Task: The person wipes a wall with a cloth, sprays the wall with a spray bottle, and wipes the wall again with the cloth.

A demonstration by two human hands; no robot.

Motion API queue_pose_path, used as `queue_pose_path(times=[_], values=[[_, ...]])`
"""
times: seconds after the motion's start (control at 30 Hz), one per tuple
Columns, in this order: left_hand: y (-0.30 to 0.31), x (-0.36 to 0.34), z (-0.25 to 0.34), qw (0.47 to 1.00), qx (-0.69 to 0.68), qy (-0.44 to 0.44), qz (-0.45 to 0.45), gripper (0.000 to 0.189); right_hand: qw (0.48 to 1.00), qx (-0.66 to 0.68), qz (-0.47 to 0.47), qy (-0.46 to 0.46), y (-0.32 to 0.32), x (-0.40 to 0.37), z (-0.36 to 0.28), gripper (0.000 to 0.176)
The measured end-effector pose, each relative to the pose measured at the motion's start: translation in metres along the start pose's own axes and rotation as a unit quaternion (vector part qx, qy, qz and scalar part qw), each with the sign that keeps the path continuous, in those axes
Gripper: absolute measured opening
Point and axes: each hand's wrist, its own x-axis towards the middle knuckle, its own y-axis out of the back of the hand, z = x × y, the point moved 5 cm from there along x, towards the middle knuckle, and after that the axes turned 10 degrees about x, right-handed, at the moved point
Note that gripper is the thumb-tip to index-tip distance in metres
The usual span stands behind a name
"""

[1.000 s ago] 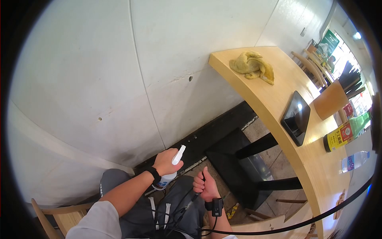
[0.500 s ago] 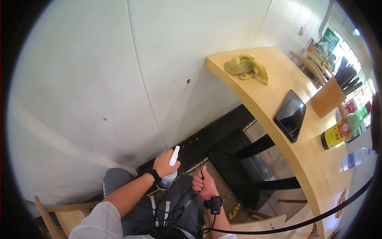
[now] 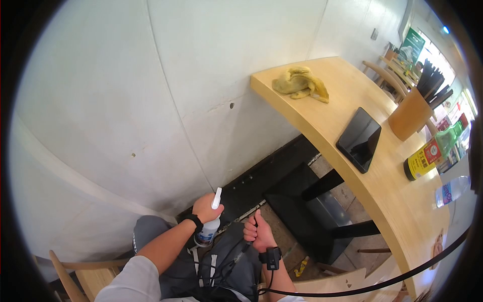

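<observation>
My left hand (image 3: 205, 208) is wrapped round the neck of a white spray bottle (image 3: 208, 232), held upright over my lap with its nozzle pointing up. To its right, my right hand (image 3: 258, 232) is closed round a thin black cable (image 3: 247, 246) above my knee. Up on the wooden table (image 3: 312, 132), a crumpled yellow cloth (image 3: 302, 84) lies near the far left corner. A black phone (image 3: 359, 140) lies flat near the table's left edge, away from both hands.
Black sticks stand in a brown holder (image 3: 410, 115), beside a green-necked bottle with a yellow label (image 3: 425, 160) and a clear plastic bottle (image 3: 454, 191). Black table legs (image 3: 354, 230) rise under the table. A wooden chair (image 3: 93, 282) is at lower left.
The view has shifted slightly, so the table and its items appear a little further left. Both hands keep their grasps; more of the spray bottle's body shows.
</observation>
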Motion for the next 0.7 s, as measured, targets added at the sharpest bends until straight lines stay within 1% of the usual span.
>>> queue_pose_path(times=[0.07, 0.13, 0.27, 0.33, 0.37, 0.43, 0.57, 0.63, 0.67, 0.7], values=[[-0.003, -0.003, -0.006, 1.0, 0.005, 0.02, -0.016, 0.03, 1.0, 0.002, 0.005, -0.007, 0.0, 0.001, 0.002, 0.046], [-0.005, -0.006, -0.008, 1.0, -0.006, 0.014, 0.013, 0.032, 1.0, -0.005, 0.01, -0.001, -0.002, 0.001, 0.001, 0.046], [-0.004, -0.005, -0.007, 1.0, 0.004, 0.022, 0.021, 0.031, 1.0, -0.005, 0.012, -0.003, 0.0, 0.001, 0.001, 0.045], [0.002, -0.003, -0.004, 1.0, -0.004, 0.028, -0.012, 0.029, 1.0, -0.006, 0.017, 0.001, 0.0, 0.0, 0.0, 0.045], [0.001, -0.004, -0.005, 1.0, -0.004, 0.027, -0.012, 0.029, 1.0, -0.005, 0.017, 0.002, -0.001, 0.0, 0.0, 0.045], [0.006, -0.006, 0.0, 0.999, -0.025, -0.019, 0.044, 0.029, 1.0, -0.002, 0.014, 0.002, -0.002, 0.0, 0.0, 0.045], [0.029, -0.007, 0.019, 0.997, -0.032, -0.039, 0.063, 0.029, 1.0, -0.008, -0.002, 0.011, -0.003, -0.001, -0.003, 0.046], [0.037, -0.004, 0.016, 0.994, -0.077, -0.043, 0.057, 0.028, 1.0, -0.004, -0.008, 0.007, -0.002, -0.001, -0.002, 0.046], [0.046, -0.006, 0.021, 0.99, -0.109, -0.05, 0.068, 0.027, 1.0, -0.002, -0.01, 0.008, -0.001, -0.001, -0.002, 0.046], [0.055, -0.007, 0.026, 0.991, -0.106, -0.052, 0.069, 0.027, 1.0, -0.002, -0.011, 0.008, -0.002, 0.0, -0.001, 0.046]])
